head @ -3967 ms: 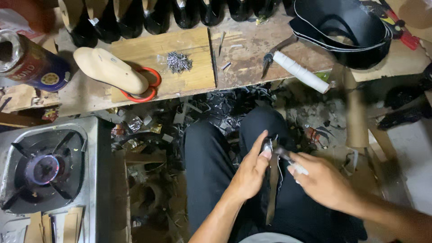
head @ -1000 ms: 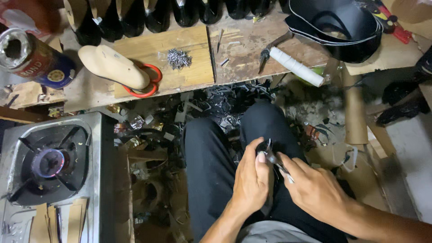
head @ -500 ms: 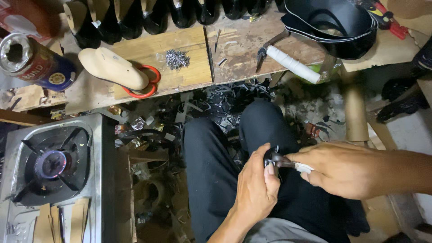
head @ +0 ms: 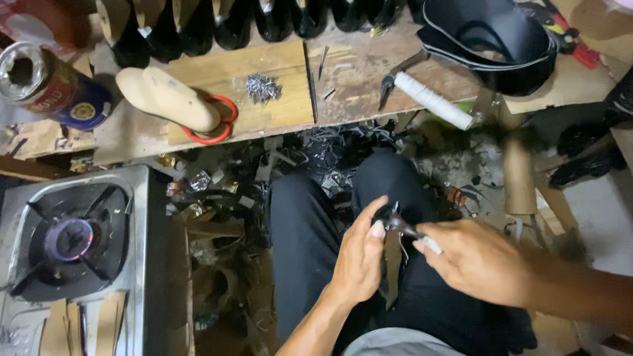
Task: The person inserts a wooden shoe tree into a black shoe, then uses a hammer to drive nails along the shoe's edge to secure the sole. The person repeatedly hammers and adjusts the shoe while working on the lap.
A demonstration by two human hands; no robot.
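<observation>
My left hand pinches a dark strip of leather-like material over my lap, thumb pressed near its top end. My right hand grips a small metal tool with a pale handle, its tip touching the strip's top edge. Both hands meet above my right thigh, which is clad in black trousers.
A wooden bench ahead carries a pale shoe last on a red ring, a pile of small nails, a white-handled pincer, a black shoe upper and a tin can. A lit gas stove stands at left. Scraps litter the floor.
My right hand swung out to the right half a second ago and has come back in to the strip. The left hand has kept its hold on the strip.
</observation>
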